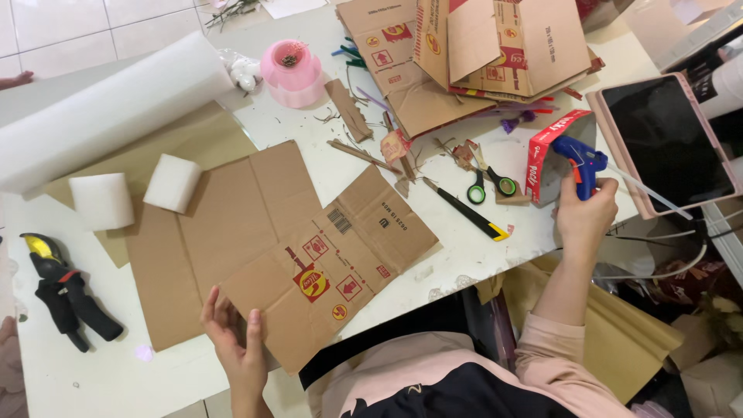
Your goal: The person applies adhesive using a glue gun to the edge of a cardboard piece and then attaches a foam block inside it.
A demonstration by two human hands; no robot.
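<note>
One blue glue gun (582, 164), upright.

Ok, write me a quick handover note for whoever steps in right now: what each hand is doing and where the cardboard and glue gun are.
Left hand: open, fingers resting on the near edge of the flattened cardboard sheet, pinning it to the white table.
Right hand: closed grip on the blue glue gun, raised beside its red packaging, near the tablet.
Nearby: green-handled scissors, utility knife, two white foam blocks, black pruners, pink ribbon spool, more boxes at the back.
Done: the sheet lies flat, with scraps strewn nearby.
Left: no glue visible on the sheet yet.
</note>
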